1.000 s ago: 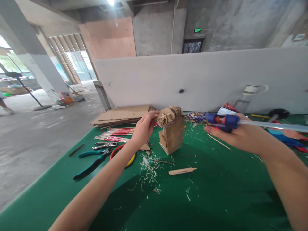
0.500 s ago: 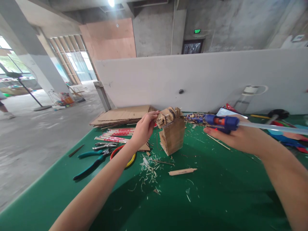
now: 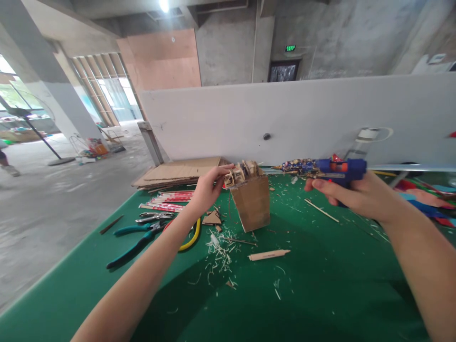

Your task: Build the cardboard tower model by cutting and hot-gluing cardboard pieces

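Observation:
A brown cardboard box model [image 3: 251, 204] stands on the green table, with layered cardboard pieces along its top. My left hand [image 3: 208, 190] is closed on the left end of that top part; its fingertips are partly hidden. In my right hand [image 3: 351, 192] is a blue hot glue gun [image 3: 335, 166], a clear glue stick [image 3: 395, 167] running out of its back. Its glue-crusted nozzle points left and ends just right of the model's top, though I cannot tell whether it touches.
Left of the model lie teal-handled pliers [image 3: 133, 249], wrapped sticks [image 3: 167, 202] and a yellow-edged ring [image 3: 192, 240]. Flat cardboard sheets [image 3: 178, 172] are stacked behind. Shavings [image 3: 221, 256] and a small wooden strip [image 3: 269, 255] lie in front. A white panel [image 3: 213, 118] borders the back.
The model has turned so its broad side faces me more. My right hand has tilted the glue gun, bringing its side and nozzle into clearer view.

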Available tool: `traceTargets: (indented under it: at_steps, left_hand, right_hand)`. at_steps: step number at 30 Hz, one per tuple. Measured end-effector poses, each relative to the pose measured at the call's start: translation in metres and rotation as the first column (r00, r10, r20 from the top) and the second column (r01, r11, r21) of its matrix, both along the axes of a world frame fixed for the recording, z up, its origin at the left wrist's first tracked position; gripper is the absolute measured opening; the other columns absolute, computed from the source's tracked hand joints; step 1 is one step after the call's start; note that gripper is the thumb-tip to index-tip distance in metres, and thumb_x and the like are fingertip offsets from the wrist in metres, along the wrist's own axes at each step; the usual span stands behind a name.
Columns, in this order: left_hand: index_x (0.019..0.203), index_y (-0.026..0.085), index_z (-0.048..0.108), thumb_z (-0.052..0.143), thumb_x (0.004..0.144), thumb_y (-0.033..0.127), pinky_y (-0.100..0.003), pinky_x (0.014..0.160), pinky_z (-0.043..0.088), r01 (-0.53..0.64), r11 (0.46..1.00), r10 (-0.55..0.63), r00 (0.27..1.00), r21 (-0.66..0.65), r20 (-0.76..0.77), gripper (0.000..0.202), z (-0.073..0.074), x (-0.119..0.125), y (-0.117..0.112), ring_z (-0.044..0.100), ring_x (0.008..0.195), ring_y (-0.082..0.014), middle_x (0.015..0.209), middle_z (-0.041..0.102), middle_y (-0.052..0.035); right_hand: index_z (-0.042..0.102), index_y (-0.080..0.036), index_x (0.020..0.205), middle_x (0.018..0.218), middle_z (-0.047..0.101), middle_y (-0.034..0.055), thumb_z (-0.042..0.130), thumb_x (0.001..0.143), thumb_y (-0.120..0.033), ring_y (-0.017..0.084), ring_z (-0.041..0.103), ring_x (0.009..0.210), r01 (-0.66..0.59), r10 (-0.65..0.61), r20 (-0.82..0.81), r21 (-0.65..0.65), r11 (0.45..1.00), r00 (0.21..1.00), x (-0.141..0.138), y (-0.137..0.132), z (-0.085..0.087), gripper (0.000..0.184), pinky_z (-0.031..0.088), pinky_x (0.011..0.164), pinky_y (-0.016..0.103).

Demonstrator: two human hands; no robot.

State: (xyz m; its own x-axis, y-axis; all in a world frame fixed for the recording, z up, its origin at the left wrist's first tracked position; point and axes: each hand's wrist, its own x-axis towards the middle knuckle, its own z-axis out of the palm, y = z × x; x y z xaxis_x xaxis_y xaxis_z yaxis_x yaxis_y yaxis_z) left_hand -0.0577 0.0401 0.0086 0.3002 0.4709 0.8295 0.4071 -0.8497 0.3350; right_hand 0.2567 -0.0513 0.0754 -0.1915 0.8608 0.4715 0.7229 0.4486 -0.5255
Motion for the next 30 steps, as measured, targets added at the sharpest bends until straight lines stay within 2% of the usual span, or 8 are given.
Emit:
traceTargets:
  at_steps: [3, 6, 8, 11, 20, 26, 28, 30]
  left_hand:
    - [0.096, 0.02, 0.052, 0.042, 0.086, 0.011, -0.035, 0.085, 0.053, 0.005, 1.0, -0.005, 0.998, 0.013, -0.057, 0.017, 0.003, -0.003, -0.002, 0.059, 0.111, -0.0181, 0.12, 0.063, -0.0079]
    - [0.098, 0.02, 0.051, 0.043, 0.084, 0.008, -0.036, 0.087, 0.052, 0.04, 0.998, -0.034, 0.994, 0.05, -0.101, 0.019, 0.008, -0.002, -0.007, 0.057, 0.114, -0.0186, 0.122, 0.061, -0.0086]
    - [0.099, 0.02, 0.05, 0.046, 0.083, 0.007, -0.038, 0.09, 0.051, 0.074, 0.994, -0.064, 0.99, 0.079, -0.123, 0.022, 0.011, -0.001, -0.013, 0.055, 0.116, -0.0194, 0.125, 0.06, -0.0098]
    - [0.101, 0.021, 0.049, 0.055, 0.08, 0.009, -0.041, 0.092, 0.05, 0.116, 0.988, -0.1, 0.983, 0.098, -0.153, 0.026, 0.015, 0.003, -0.02, 0.054, 0.118, -0.0212, 0.127, 0.057, -0.0115]
    - [0.108, 0.023, 0.044, 0.062, 0.076, 0.015, -0.047, 0.096, 0.046, 0.262, 0.962, -0.251, 0.959, 0.075, -0.134, 0.038, 0.013, 0.008, -0.024, 0.049, 0.124, -0.0242, 0.132, 0.053, -0.0142]
    - [0.111, 0.023, 0.046, 0.061, 0.078, 0.017, -0.044, 0.096, 0.046, 0.308, 0.948, -0.297, 0.946, 0.077, -0.127, 0.037, 0.012, 0.009, -0.023, 0.048, 0.124, -0.0236, 0.132, 0.053, -0.0144]
    - [0.111, 0.023, 0.046, 0.061, 0.079, 0.018, -0.044, 0.097, 0.045, 0.312, 0.947, -0.3, 0.945, 0.083, -0.126, 0.036, 0.013, 0.01, -0.024, 0.048, 0.124, -0.0231, 0.132, 0.053, -0.0138]
    - [0.111, 0.024, 0.047, 0.061, 0.079, 0.019, -0.045, 0.098, 0.044, 0.325, 0.942, -0.314, 0.941, 0.084, -0.122, 0.036, 0.013, 0.011, -0.024, 0.048, 0.124, -0.0232, 0.132, 0.053, -0.0132]
  right_hand:
    - [0.065, -0.02, 0.076, 0.054, 0.055, -0.0004, 0.055, 0.078, -0.055, 0.012, 0.049, 0.045, -0.109, 0.091, -0.124, -0.154, 0.982, 0.988, -0.004, 0.0, 0.0, 0.036, 0.04, 0.043, 0.027]
    - [0.063, -0.019, 0.075, 0.066, 0.06, 0.0022, 0.055, 0.081, -0.051, 0.01, 0.047, 0.045, -0.242, 0.203, -0.236, -0.15, 0.959, 0.95, -0.005, -0.002, 0.0, 0.033, 0.041, 0.045, 0.028]
    - [0.063, -0.019, 0.073, 0.068, 0.061, 0.0032, 0.055, 0.082, -0.049, 0.009, 0.047, 0.045, -0.28, 0.238, -0.239, -0.159, 0.947, 0.942, -0.004, -0.005, 0.001, 0.032, 0.041, 0.045, 0.027]
    - [0.065, -0.02, 0.075, 0.056, 0.057, 0.0012, 0.054, 0.082, -0.05, 0.01, 0.047, 0.043, -0.315, 0.281, -0.184, -0.195, 0.929, 0.942, -0.003, -0.011, 0.003, 0.034, 0.039, 0.041, 0.026]
    - [0.066, -0.02, 0.072, 0.055, 0.057, 0.0013, 0.054, 0.076, -0.056, 0.01, 0.049, 0.041, -0.277, 0.284, -0.016, -0.285, 0.918, 0.959, -0.006, -0.02, 0.013, 0.038, 0.041, 0.036, 0.023]
    - [0.059, -0.02, 0.061, 0.048, 0.054, 0.0012, 0.054, 0.07, -0.065, 0.011, 0.048, 0.039, -0.181, 0.204, 0.03, -0.35, 0.919, 0.979, -0.005, -0.022, 0.015, 0.046, 0.042, 0.036, 0.024]
    - [0.055, -0.021, 0.055, 0.044, 0.052, 0.0008, 0.053, 0.069, -0.067, 0.011, 0.048, 0.038, -0.161, 0.192, 0.054, -0.358, 0.92, 0.98, -0.004, -0.022, 0.014, 0.048, 0.04, 0.034, 0.023]
    - [0.053, -0.021, 0.05, 0.04, 0.049, -0.0002, 0.055, 0.066, -0.068, 0.012, 0.047, 0.035, -0.145, 0.172, 0.063, -0.305, 0.941, 0.983, -0.004, -0.022, 0.014, 0.05, 0.039, 0.031, 0.023]
